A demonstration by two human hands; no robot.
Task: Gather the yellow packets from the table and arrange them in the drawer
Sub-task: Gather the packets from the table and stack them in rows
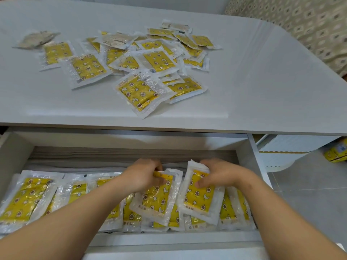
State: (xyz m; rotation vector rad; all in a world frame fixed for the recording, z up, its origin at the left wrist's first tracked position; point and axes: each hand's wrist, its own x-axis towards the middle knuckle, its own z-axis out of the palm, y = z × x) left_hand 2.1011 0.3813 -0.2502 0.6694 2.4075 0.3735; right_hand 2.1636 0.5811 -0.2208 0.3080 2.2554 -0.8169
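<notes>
Packets [24, 201] of yellow, printed with stars and moons, lay in an overlapping row along the front edge of the open drawer [11, 156], filling it from the left wall to the right wall. Over the right half of that row both hands worked close together. The left hand [142, 177] had its fingers curled round the top edge of one packet [157, 201], which was tilted up off the row. Just beside it, the right hand [219, 175] pinched a second packet [200, 199] (thumb on the yellow face, fingers behind the top edge), also raised at a slant. Behind the hands, folded grey cloth [84, 156] lay along the back of the drawer. Farther off, on the white table [262, 81] above the drawer, a loose heap [150, 57] of the same packets sprawled across the middle, the nearest one [139, 92] well short of the front edge. A few pale packets [35, 39] lay at the heap's far left.
</notes>
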